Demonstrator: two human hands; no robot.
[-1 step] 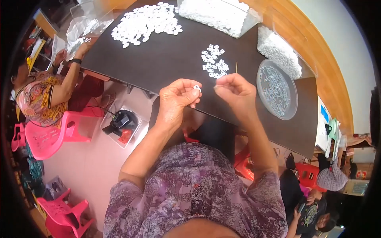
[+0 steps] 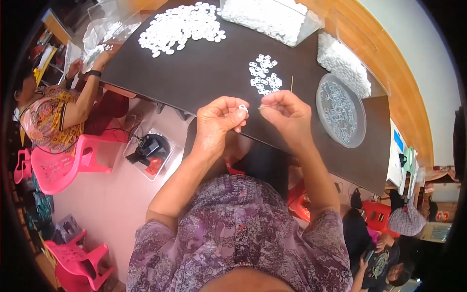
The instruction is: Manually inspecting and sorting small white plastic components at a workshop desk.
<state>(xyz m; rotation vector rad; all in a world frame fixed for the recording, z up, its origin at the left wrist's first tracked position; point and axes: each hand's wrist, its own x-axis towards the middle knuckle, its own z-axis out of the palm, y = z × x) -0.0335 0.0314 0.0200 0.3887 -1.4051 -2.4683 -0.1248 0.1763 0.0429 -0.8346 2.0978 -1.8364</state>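
Apparently mid-assembly: left hand grips white piece; right hand, at its three o'clock, pinched closed, contents unclear; next move wants fine alignment.

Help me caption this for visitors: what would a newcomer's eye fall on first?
Probably the big heap of white oval pieces on the dark table, toward the picture's upper left. Next, at the centre, the left hand pinches a small white piece, with the right hand just beside it. The bright pink chair at the left, by a seated person, also stands out.
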